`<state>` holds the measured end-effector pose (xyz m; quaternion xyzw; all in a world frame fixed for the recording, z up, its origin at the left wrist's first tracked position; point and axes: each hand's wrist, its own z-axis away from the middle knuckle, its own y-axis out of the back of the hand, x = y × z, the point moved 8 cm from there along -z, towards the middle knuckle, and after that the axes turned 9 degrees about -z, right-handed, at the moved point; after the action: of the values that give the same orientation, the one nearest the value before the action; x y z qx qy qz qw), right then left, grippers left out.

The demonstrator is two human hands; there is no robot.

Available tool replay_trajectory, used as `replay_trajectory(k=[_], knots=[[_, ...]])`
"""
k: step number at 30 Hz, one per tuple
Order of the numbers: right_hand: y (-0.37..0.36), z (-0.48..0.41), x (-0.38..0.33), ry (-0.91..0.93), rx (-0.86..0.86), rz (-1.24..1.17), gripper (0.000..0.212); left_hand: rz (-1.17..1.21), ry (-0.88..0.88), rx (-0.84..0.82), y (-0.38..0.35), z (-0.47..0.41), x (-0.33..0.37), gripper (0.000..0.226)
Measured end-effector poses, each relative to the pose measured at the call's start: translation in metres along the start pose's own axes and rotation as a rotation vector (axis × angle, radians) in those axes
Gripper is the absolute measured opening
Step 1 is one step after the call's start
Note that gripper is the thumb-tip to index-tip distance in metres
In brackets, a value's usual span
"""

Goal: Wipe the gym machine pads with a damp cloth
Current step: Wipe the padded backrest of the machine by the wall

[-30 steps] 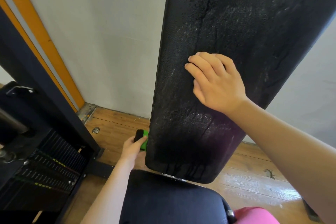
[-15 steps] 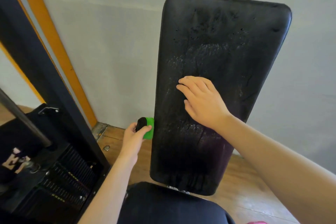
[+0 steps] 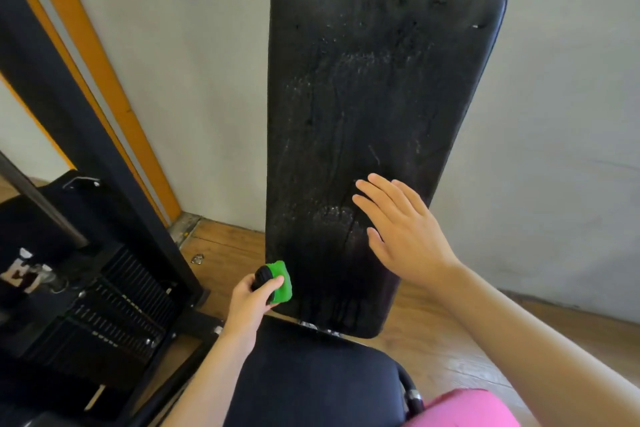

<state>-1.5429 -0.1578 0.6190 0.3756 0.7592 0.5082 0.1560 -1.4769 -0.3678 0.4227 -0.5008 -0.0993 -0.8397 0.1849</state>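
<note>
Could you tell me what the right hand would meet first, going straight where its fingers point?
Probably the black back pad: the open right hand points up-left across it, though depth is unclear.

White block lettering [image 3: 16,276] on black metal machine housing [image 3: 31,229], left edge of frame: cut off, one shape like "E", rest unreadable. Pale marks on black weight stack plates [image 3: 117,319], lower left: too small to read.
</note>
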Motion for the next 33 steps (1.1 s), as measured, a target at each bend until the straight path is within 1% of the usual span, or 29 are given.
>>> replay_trajectory(k=[5, 7, 9, 11, 14, 17, 19, 22, 25, 29, 33], knots=[[-0.024, 0.041, 0.016, 0.033, -0.071, -0.030, 0.046, 0.013, 0.115, 0.061, -0.021, 0.012, -0.042, 0.008], [-0.033, 0.050, 0.019, 0.091, -0.092, -0.040, 0.047, -0.002, 0.165, 0.111, -0.025, 0.015, -0.057, 0.015], [-0.041, 0.057, 0.017, 0.146, -0.117, -0.073, 0.053, -0.004, 0.204, 0.178, -0.025, 0.017, -0.067, 0.023], [-0.046, 0.065, 0.014, 0.185, -0.138, -0.117, 0.055, -0.009, 0.224, 0.252, -0.025, 0.021, -0.071, 0.024], [-0.059, 0.077, 0.006, 0.239, -0.183, -0.211, 0.056, -0.027, 0.259, 0.349, -0.025, 0.027, -0.078, 0.026], [-0.074, 0.080, -0.008, 0.329, -0.238, -0.240, 0.056, -0.038, 0.336, 0.396, -0.027, 0.033, -0.088, 0.036], [-0.085, 0.077, -0.022, 0.368, -0.278, -0.261, 0.057, 0.000, 0.391, 0.417, -0.024, 0.035, -0.096, 0.041], [-0.103, 0.067, -0.044, 0.426, -0.302, -0.289, 0.061, 0.038, 0.433, 0.453, -0.014, 0.031, -0.106, 0.038], [-0.128, 0.057, -0.062, 0.482, -0.330, -0.229, 0.062, 0.045, 0.464, 0.495, 0.005, 0.020, -0.121, 0.039], [-0.167, 0.060, -0.077, 0.574, -0.389, -0.047, 0.059, 0.049, 0.456, 0.503, 0.025, -0.007, -0.137, 0.043], [-0.189, 0.066, -0.072, 0.602, -0.415, 0.177, 0.064, 0.087, 0.376, 0.440, 0.028, -0.037, -0.132, 0.028]])
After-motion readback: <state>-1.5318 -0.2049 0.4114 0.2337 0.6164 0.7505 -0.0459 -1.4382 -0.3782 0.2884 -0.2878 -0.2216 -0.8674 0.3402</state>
